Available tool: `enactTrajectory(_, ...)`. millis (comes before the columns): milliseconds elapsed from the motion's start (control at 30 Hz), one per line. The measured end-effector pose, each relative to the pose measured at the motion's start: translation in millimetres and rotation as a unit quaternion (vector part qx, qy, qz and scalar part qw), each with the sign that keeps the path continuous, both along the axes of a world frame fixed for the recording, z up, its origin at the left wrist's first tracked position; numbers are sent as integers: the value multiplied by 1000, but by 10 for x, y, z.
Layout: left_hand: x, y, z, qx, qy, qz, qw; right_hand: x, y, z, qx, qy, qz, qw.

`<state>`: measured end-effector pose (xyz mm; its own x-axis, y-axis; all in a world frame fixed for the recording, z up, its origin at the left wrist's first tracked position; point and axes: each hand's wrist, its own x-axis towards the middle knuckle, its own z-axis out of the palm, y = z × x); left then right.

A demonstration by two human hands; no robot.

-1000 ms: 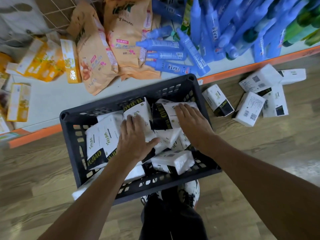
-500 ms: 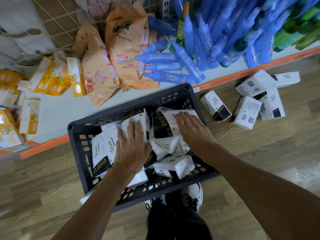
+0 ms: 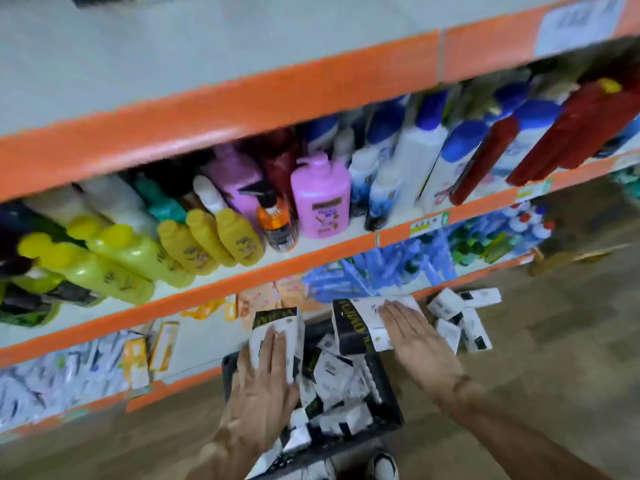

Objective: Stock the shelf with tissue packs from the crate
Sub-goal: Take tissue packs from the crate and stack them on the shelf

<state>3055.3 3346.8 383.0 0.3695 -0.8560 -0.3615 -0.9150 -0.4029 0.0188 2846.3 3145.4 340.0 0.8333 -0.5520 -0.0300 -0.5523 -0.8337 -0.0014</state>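
Observation:
The dark crate (image 3: 389, 400) sits on the floor below me, holding several white-and-black tissue packs (image 3: 334, 379). My left hand (image 3: 258, 386) holds one tissue pack (image 3: 277, 327) lifted above the crate's left side. My right hand (image 3: 415, 344) holds a second tissue pack (image 3: 356, 323) raised over the crate's right side. Both packs are up in front of the shelf unit (image 3: 242, 271). The view is blurred by motion.
Several loose tissue packs (image 3: 460, 313) lie on the wooden floor right of the crate. The middle shelf carries yellow bottles (image 3: 207, 242), a pink pump bottle (image 3: 320, 199) and white bottles. Blue bottles (image 3: 388, 271) fill the lowest shelf. A bare upper shelf (image 3: 173, 64) is at top.
Both hands lifted a tissue pack each out of the crate. My head tilted up, bringing the upper shelves into view.

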Motion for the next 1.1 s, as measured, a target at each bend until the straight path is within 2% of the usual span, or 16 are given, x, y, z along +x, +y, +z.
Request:
enactTrajectory(133, -122, -84, 1109, -74, -53, -68, 994, -113, -53, 1064, -16, -15, -5, 1000)
enactTrajectory(200, -231, -84, 1705, -84, -51, -93, 991, -182, -49, 1632, -26, -19, -4, 999)
enactTrajectory(333, -409, -102, 2558, -144, -24, -54, 988, -209, -149, 2577, -87, -55, 34, 994)
enactTrajectory(500, -431, -216, 3432, -197, -110, -143, 964, -221, -351, 3528, -129, -57, 54, 988)
enactTrajectory(600, -311, -276, 3707, -209, -132, -138, 959, -167, -501, 3887, -132, -15, 50, 990)
enactTrajectory(767, 41, -376, 4079, -244, -162, -57, 955, 76, -615, 4333, -178, -28, 22, 983)
enactTrajectory(867, 296, -379, 4197, -221, -166, -10, 961, 234, -595, 4470, -166, -47, 33, 985)
enactTrajectory(967, 539, -356, 4209, -173, -212, -19, 962, 464, -609, 4503, -170, -55, 36, 983)
enactTrajectory(1100, 746, -387, 4194, -158, -218, 23, 963, 788, -609, 4448, -158, -67, 45, 984)
